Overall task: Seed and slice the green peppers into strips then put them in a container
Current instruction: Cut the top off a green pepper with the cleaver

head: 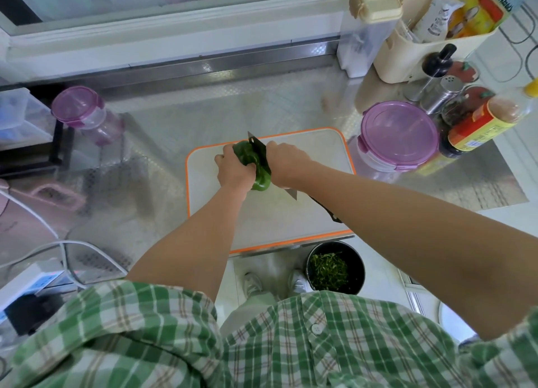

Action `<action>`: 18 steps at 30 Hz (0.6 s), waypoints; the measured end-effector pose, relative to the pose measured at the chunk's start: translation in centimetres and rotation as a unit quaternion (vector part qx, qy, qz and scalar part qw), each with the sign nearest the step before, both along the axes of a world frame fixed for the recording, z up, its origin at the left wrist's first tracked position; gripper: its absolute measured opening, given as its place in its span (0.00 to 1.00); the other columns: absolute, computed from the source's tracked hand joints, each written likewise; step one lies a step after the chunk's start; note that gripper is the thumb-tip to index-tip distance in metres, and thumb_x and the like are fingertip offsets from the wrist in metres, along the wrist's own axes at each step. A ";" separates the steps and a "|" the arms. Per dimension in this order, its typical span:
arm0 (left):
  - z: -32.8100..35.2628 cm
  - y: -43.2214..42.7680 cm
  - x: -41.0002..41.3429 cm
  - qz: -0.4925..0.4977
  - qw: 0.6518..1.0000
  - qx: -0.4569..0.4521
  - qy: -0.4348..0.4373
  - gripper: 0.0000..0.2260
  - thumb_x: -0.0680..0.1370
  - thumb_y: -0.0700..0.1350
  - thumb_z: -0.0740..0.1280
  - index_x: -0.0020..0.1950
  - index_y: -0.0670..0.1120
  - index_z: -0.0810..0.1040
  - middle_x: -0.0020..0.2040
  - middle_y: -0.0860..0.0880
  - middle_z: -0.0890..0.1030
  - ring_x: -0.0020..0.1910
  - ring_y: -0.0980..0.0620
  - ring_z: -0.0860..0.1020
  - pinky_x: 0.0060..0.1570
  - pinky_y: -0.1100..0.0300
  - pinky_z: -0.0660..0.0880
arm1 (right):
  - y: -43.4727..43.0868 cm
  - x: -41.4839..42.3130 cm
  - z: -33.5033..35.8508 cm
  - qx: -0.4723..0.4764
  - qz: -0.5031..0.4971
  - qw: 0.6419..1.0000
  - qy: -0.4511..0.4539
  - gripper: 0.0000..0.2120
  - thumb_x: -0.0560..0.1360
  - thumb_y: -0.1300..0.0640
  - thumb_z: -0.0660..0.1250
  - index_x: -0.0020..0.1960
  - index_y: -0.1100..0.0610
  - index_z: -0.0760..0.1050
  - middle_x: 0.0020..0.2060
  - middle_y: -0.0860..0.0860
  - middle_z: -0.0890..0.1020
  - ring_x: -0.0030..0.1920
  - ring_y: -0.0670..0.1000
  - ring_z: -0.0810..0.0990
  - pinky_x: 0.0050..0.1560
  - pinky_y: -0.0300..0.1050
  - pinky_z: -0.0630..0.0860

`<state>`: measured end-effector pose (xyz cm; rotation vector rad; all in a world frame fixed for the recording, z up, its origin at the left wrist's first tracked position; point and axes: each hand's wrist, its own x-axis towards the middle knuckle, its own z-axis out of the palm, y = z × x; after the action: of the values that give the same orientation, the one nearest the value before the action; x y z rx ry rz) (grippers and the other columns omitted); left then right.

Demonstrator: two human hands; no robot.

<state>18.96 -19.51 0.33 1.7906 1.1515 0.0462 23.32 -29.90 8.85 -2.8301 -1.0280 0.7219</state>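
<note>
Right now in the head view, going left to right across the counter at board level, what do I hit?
small purple-lidded jar → left hand → green pepper → right hand → large purple-lidded container → red-labelled bottle

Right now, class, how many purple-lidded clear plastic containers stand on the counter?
2. The tall purple-lidded container stands left of the orange-rimmed white cutting board; the wide round purple-lidded container sits just right of it. More may be hidden.
</note>
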 end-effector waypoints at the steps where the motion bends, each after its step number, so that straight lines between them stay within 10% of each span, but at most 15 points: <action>1: 0.1 0.0 0.2 0.001 1.000 -0.004 0.003 0.21 0.75 0.39 0.67 0.66 0.48 0.68 0.61 0.45 0.65 0.50 0.40 0.73 0.50 0.42 0.80 | -0.1 0.0 0.0 -0.004 -0.003 1.000 0.001 0.16 0.75 0.67 0.61 0.62 0.62 0.66 0.58 0.58 0.75 0.59 0.58 0.76 0.45 0.45 0.67; 18: -0.3 0.2 -0.2 -0.029 0.999 0.034 0.006 0.21 0.74 0.39 0.67 0.66 0.49 0.69 0.57 0.45 0.66 0.45 0.44 0.71 0.52 0.44 0.79 | 0.6 -0.2 -0.2 -0.029 0.002 0.999 -0.024 0.16 0.76 0.66 0.60 0.63 0.63 0.66 0.59 0.57 0.75 0.60 0.58 0.76 0.45 0.44 0.67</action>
<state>18.79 -19.34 0.01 1.8853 1.1187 0.0407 23.10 -29.30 8.64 -2.9083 -1.0357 0.6994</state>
